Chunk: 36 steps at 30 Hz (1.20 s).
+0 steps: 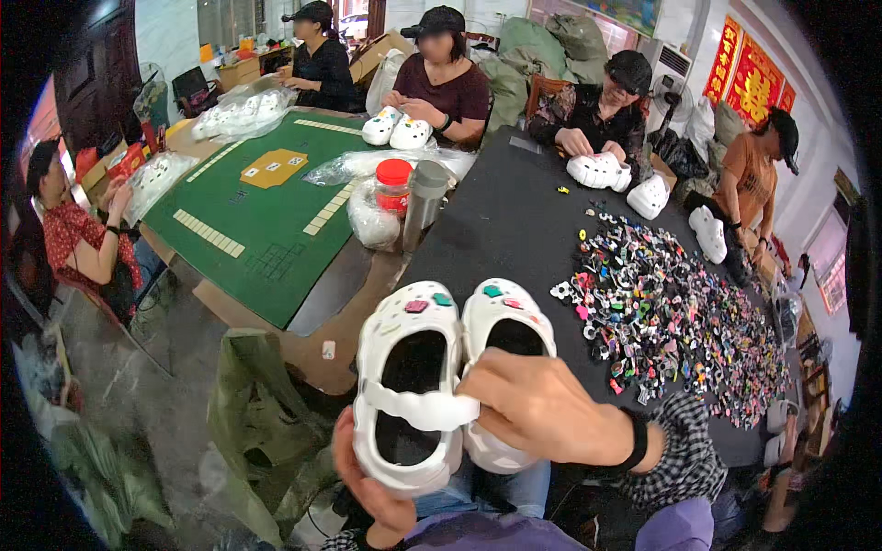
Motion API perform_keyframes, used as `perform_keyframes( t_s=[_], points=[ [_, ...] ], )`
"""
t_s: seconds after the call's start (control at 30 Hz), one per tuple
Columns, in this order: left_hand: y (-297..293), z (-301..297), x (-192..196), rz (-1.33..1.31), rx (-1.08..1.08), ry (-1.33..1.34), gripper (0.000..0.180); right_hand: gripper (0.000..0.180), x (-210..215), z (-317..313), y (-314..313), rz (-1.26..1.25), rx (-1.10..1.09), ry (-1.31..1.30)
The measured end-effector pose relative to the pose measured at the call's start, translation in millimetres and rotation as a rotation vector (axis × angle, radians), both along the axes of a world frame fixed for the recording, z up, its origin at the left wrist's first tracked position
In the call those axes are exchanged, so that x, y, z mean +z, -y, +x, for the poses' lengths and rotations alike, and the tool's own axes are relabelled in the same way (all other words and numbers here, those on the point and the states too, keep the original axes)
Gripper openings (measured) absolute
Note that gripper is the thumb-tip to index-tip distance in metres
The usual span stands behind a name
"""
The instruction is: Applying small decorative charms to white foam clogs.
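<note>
A pair of white clogs is held side by side above my lap at the near edge of the black table. Pink and teal charms sit on the toes of the left clog [390, 321] and the right clog [533, 317]. My left hand [372, 482] is wrapped round the outer heel side of the left clog. My right hand [551, 409] reaches across the right clog, closed at the end of the left clog's heel strap [418, 410], which lies across its opening. That hand hides part of the right clog, and its fingertips are partly out of sight.
A large heap of small coloured charms [680, 321] covers the black table's right side. A red-lidded jar [393, 184] and a grey flask [424, 202] stand at the green table's edge. Several people sit around, some handling white clogs. A green sack [266, 432] lies at lower left.
</note>
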<state>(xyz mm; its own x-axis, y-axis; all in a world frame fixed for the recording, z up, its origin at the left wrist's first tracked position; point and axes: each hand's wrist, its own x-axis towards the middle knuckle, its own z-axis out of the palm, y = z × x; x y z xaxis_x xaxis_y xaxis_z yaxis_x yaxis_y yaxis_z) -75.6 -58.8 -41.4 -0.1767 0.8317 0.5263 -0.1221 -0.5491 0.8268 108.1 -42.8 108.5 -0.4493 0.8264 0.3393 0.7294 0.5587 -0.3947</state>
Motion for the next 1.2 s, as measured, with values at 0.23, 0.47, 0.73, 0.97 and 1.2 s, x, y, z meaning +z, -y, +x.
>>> perform_keyframes(
  t_s=[0.23,0.47,0.73,0.97,1.2],
  points=[
    [-36,-50,-28,-0.282,0.237,-0.137,0.048,0.029,65,-43,-81,-0.215,0.14,-0.228],
    [-55,-9,-28,-0.162,-0.466,-0.284,0.038,0.03,27,-105,-224,-0.315,0.246,-0.302],
    [-84,31,-31,0.313,-0.41,-1.067,0.055,0.03,-52,-120,-400,0.012,-0.074,-0.092],
    [-90,34,-37,0.248,-0.628,-1.061,0.06,0.027,-95,-80,-503,0.309,-0.328,0.158],
    [-95,26,-27,0.187,-0.649,-0.997,0.056,0.035,-123,-97,-451,0.006,0.125,0.061]
  ],
)
